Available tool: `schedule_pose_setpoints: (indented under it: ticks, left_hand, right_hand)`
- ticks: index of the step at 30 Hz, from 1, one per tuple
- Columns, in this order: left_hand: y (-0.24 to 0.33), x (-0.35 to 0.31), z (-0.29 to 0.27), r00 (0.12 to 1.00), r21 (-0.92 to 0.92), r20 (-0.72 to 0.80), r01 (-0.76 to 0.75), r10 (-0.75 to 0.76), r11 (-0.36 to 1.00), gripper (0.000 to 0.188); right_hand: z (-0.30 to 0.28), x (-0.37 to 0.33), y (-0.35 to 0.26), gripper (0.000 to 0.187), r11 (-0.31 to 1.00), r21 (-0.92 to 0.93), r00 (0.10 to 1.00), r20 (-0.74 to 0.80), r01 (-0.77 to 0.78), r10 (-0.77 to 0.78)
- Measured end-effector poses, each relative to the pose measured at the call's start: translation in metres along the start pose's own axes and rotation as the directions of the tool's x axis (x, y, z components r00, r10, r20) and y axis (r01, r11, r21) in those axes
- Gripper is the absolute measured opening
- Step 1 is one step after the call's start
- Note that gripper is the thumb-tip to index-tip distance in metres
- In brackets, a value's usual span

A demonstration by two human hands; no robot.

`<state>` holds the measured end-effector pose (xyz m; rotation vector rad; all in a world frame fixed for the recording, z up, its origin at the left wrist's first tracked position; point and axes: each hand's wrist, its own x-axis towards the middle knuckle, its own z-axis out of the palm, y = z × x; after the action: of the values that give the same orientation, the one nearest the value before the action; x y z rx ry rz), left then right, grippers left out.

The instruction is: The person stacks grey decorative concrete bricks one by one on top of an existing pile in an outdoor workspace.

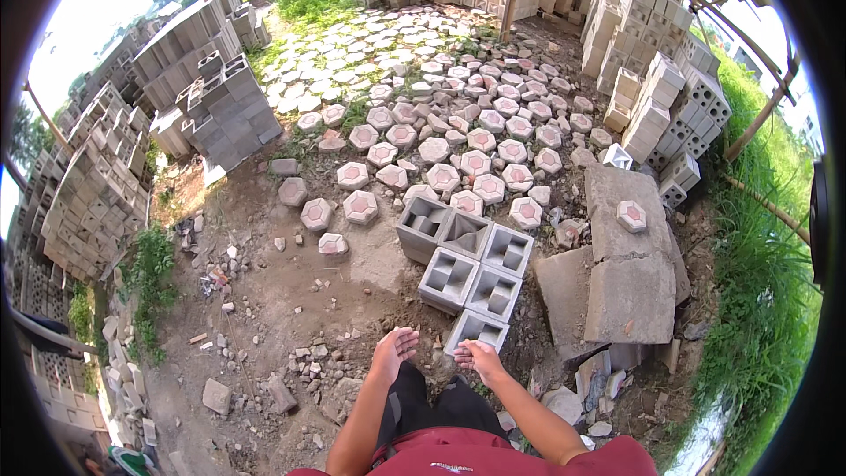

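My left hand (397, 353) is held up in front of my legs, fingers stretched out and nothing in it. My right hand (478, 360) is open too, its fingers loosely bent over the near edge of a grey concrete breeze block (480, 326); whether it touches the block I cannot tell. This block is the closest of several set together on the dirt, their hollow sides facing up. Beyond it come another breeze block (504, 277), one to its left (429, 275), and a far-left breeze block (407, 231).
Hexagonal pavers (442, 178) cover the ground ahead. Broken concrete slabs (639, 295) lie to the right, one bearing a hexagonal paver (631, 216). Block stacks stand left (225, 119) and right (656, 97). Rubble (313, 366) is scattered left of my legs; tall grass (762, 300) edges the right.
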<state>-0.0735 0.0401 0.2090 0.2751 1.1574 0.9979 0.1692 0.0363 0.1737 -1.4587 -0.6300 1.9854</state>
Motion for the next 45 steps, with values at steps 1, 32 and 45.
schedule_pose_setpoints:
  ticks: [1,32,45]
  left_hand:
    - [-0.003,-0.015,-0.007,1.000,-0.029,-0.031,-0.004,0.003,1.000,0.041]
    - [0.160,-0.116,-0.386,0.752,-0.385,-0.615,-0.548,0.237,0.743,0.035]
    - [0.356,0.021,-0.549,0.739,-0.295,-0.660,-0.416,0.132,0.860,0.034]
  right_hand:
    - [0.001,-0.006,-0.001,0.030,1.000,-0.017,1.000,0.017,0.001,-0.001]
    - [0.508,0.122,-0.024,0.027,0.858,-0.513,0.842,0.476,0.032,0.253]
    - [0.705,0.330,-0.080,0.026,0.858,-0.499,0.905,0.411,0.124,0.108]
